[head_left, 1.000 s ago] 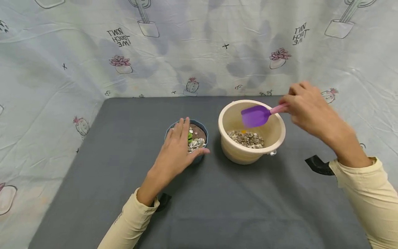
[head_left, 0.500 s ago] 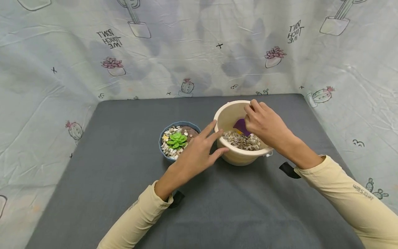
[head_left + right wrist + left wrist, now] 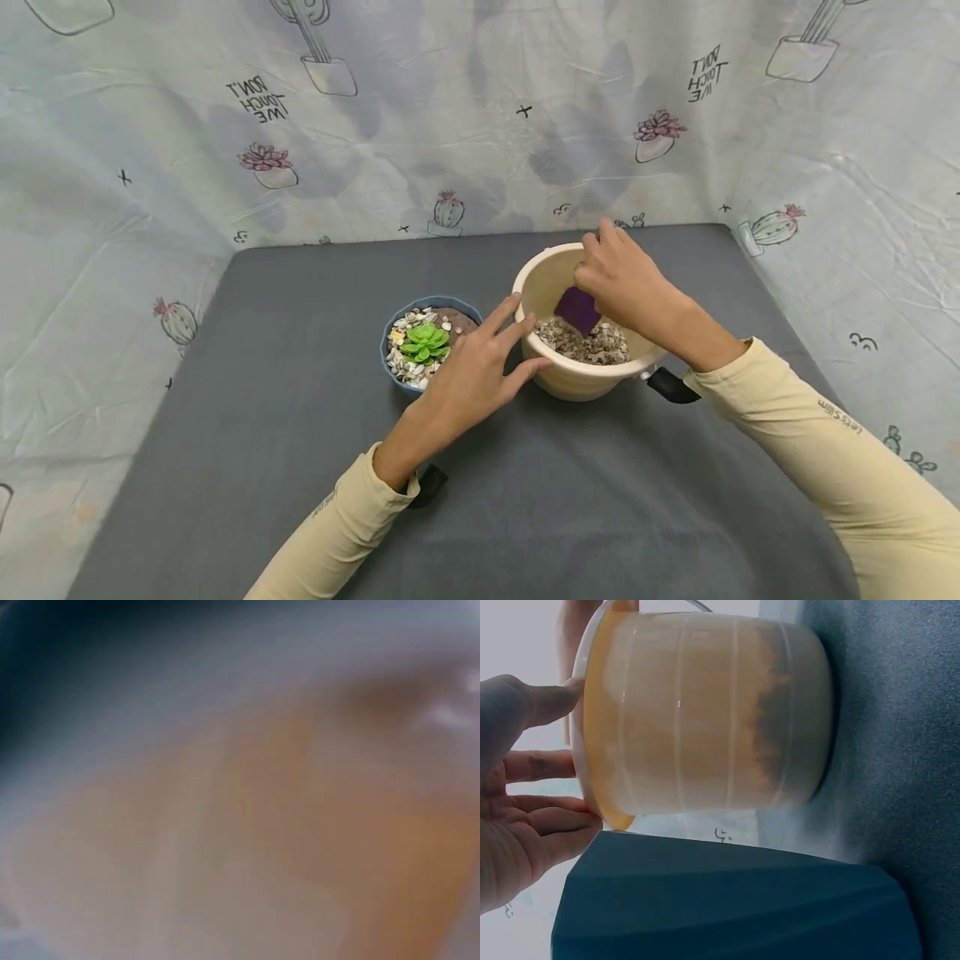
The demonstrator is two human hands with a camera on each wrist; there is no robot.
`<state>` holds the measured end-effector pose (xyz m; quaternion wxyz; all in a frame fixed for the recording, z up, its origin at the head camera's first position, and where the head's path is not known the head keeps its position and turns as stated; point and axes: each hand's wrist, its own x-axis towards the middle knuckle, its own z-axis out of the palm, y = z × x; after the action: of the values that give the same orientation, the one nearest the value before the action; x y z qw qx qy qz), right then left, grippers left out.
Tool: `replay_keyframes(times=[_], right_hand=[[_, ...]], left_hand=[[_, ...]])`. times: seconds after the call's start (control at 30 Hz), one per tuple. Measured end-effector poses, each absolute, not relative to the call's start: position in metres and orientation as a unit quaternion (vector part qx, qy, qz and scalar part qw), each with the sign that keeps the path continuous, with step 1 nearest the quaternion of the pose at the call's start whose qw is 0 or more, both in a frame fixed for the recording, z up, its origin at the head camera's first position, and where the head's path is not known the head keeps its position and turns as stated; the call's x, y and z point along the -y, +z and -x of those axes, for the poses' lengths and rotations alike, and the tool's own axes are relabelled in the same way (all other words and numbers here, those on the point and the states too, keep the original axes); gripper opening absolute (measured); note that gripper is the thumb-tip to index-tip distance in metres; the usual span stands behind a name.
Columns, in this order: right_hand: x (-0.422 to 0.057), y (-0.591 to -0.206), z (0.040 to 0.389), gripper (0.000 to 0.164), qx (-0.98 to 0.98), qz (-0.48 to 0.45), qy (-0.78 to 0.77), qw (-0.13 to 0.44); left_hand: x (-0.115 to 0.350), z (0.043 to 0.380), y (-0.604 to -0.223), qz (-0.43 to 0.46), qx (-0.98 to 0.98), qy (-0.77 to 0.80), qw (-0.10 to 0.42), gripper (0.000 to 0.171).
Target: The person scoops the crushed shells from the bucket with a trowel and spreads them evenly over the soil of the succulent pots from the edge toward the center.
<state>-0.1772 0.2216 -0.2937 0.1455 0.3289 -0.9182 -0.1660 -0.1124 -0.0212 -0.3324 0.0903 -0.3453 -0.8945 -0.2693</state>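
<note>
My right hand (image 3: 630, 287) reaches over the cream bucket (image 3: 573, 385) and grips a small purple shovel (image 3: 579, 311). Its blade dips into the pebbles (image 3: 558, 335) on the bucket's floor; the handle is hidden in my fist. With fingers spread and fairly straight, my left hand (image 3: 472, 371) touches the bucket's left rim. In the left wrist view, the fingertips (image 3: 566, 817) rest against the bucket (image 3: 697, 712)'s rim. Partly behind my left hand stands a blue pot (image 3: 392, 372) holding a green succulent (image 3: 425, 342), pebbles and brown soil. The right wrist view is blurred by the bucket close up.
A grey cloth (image 3: 300, 350) covers the table. A pale curtain (image 3: 420, 100) printed with cacti hangs behind it and at both sides. The blue pot (image 3: 727, 900) stands close to the bucket.
My right hand has lowered the shovel from above the bucket into the pebbles. My left hand has moved right, from over the blue pot to the bucket's rim.
</note>
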Motion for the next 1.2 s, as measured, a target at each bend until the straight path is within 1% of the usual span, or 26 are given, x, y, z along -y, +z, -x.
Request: replay_keyframes(times=[0.2, 0.33, 0.37, 0.47, 0.5, 0.6, 0.67, 0.8, 0.83, 0.93, 1.2], right_hand=[[-0.235, -0.297, 0.174, 0.028, 0.959, -0.269, -0.046, 0.074], [-0.233, -0.299, 0.169, 0.03, 0.975, -0.215, 0.017, 0.048], [-0.232, -0.298, 0.168, 0.028, 0.978, -0.201, 0.032, 0.046], [-0.231, -0.294, 0.163, 0.039, 0.983, -0.163, 0.077, 0.026], [-0.231, -0.292, 0.162, 0.038, 0.983, -0.155, 0.094, 0.021], [-0.232, -0.287, 0.159, 0.044, 0.981, -0.142, 0.132, 0.002], [-0.234, -0.284, 0.157, 0.043, 0.98, -0.134, 0.148, -0.01], [-0.245, -0.276, 0.152, 0.018, 0.979, -0.093, 0.18, -0.021], [-0.249, -0.274, 0.151, 0.016, 0.979, -0.082, 0.188, -0.022], [-0.259, -0.268, 0.149, 0.02, 0.974, -0.055, 0.216, -0.028], [-0.283, -0.259, 0.141, 0.028, 0.962, -0.026, 0.269, -0.047]], left_hand=[[0.018, 0.111, -0.335, 0.34, 0.895, -0.271, 0.101, 0.054], [0.019, 0.111, -0.334, 0.337, 0.896, -0.271, 0.101, 0.054], [0.019, 0.111, -0.334, 0.337, 0.896, -0.27, 0.1, 0.054], [0.019, 0.112, -0.333, 0.339, 0.896, -0.268, 0.098, 0.055], [0.019, 0.112, -0.332, 0.34, 0.897, -0.267, 0.097, 0.055], [0.018, 0.112, -0.332, 0.34, 0.897, -0.268, 0.094, 0.054], [0.018, 0.112, -0.332, 0.341, 0.896, -0.27, 0.092, 0.054], [0.017, 0.112, -0.332, 0.344, 0.894, -0.274, 0.089, 0.055], [0.018, 0.112, -0.332, 0.344, 0.894, -0.274, 0.09, 0.055], [0.019, 0.112, -0.332, 0.344, 0.893, -0.275, 0.089, 0.056], [0.028, 0.116, -0.332, 0.367, 0.88, -0.295, 0.069, 0.054]])
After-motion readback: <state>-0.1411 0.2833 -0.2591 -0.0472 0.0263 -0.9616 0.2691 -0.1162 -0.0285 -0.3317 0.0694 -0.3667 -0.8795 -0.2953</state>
